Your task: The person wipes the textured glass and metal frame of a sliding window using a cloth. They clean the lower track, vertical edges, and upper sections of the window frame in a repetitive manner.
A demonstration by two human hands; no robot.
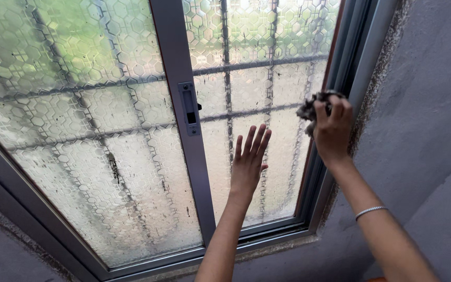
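My left hand (248, 162) lies flat, fingers together and pointing up, against the patterned frosted glass of the right window pane (251, 99). My right hand (332, 125) grips a crumpled grey cloth (309, 108) and presses it on the same pane's right edge, next to the metal frame (351, 57). A thin bracelet (370, 211) sits on my right forearm.
A sliding window with a grey metal frame holds two dirty, speckled panes. The centre upright (184, 136) carries a latch (189, 108). Bars show faintly behind the glass. A grey plaster wall (424, 115) stands at the right and a rough sill (267, 250) runs below.
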